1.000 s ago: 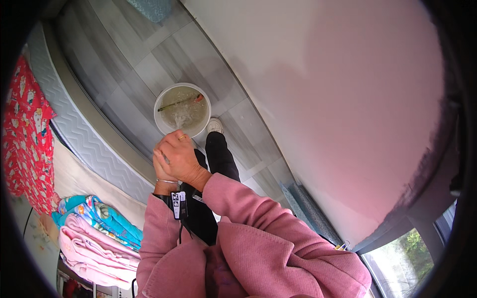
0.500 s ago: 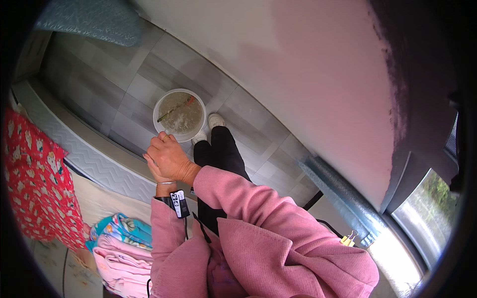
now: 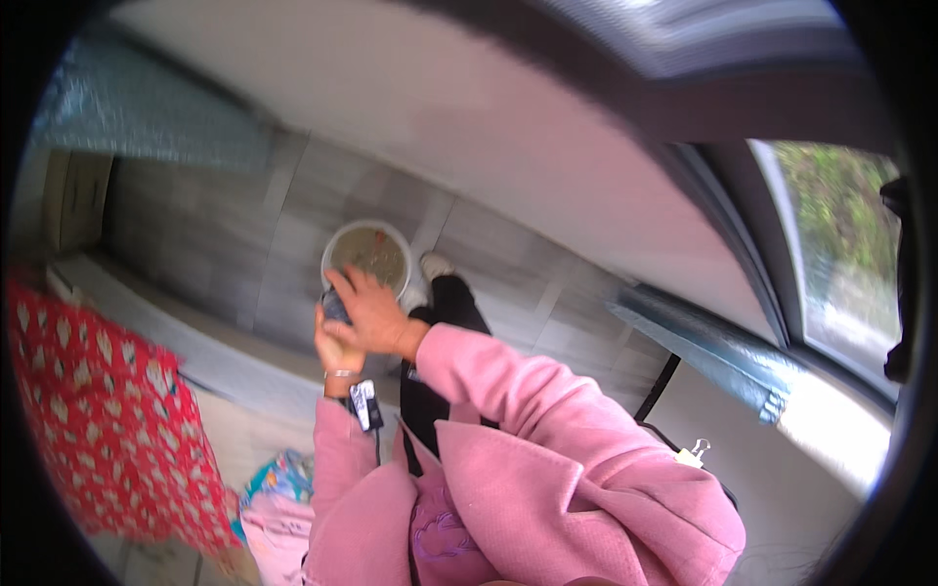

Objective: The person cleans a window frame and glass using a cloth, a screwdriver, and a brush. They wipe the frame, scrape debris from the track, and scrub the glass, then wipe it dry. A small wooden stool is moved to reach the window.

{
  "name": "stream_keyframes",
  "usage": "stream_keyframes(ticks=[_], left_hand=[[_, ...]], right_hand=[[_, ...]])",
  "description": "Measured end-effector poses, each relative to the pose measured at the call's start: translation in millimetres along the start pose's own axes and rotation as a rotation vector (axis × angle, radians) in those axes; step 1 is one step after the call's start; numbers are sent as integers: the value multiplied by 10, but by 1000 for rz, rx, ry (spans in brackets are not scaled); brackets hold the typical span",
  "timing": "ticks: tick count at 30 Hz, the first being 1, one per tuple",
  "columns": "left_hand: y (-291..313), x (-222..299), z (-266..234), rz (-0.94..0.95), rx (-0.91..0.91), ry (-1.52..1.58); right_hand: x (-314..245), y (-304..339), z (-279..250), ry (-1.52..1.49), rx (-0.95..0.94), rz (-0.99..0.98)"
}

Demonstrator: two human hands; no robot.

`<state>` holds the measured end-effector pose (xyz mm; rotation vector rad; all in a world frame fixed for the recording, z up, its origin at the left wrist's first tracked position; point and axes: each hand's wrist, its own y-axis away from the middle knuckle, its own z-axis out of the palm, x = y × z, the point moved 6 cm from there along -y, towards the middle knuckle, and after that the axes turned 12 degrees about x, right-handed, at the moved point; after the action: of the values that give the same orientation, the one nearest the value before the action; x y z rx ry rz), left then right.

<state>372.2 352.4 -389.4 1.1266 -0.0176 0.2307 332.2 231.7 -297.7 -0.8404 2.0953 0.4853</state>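
My left hand (image 3: 337,345) is turned palm up, its fingers curled around a small dark blue-grey wad (image 3: 335,307); blur hides what kind of thing it is. Over it, my right hand (image 3: 369,305) lies across the wad, fingers reaching forward and pressed on it. Both hands are just above the near edge of a round white bucket (image 3: 329,246). Murky brownish water (image 3: 369,256) stands in the bucket, with a small red bit (image 3: 379,237) near its far side. My right hand covers part of the bucket's near rim.
Grey tiled floor (image 3: 293,210) surrounds the bucket, and my shoe (image 3: 438,265) is close on its right. A pale wall rises beyond. At left are a bed edge (image 3: 234,337), red patterned cloth (image 3: 107,420) and folded pink fabric (image 3: 278,527). A window (image 3: 845,254) is at right.
My clasped hands have moved apart, and the dark wad now shows between them. My right fingers have stretched forward over the bucket's rim. The whole view has tilted, bringing in more window.
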Motion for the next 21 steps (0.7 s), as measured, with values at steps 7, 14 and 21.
stream_keyframes(ticks=[7,14,21], left_hand=[[478,124,88,218,10,-342],[1294,588,838,516,-67,-371],[2881,-93,2708,470,-783,-349]], right_hand=[[-474,49,-929,-42,88,-67],[-568,333,-2021,-293,378,-80],[-534,698,-3247,-1047,518,306]])
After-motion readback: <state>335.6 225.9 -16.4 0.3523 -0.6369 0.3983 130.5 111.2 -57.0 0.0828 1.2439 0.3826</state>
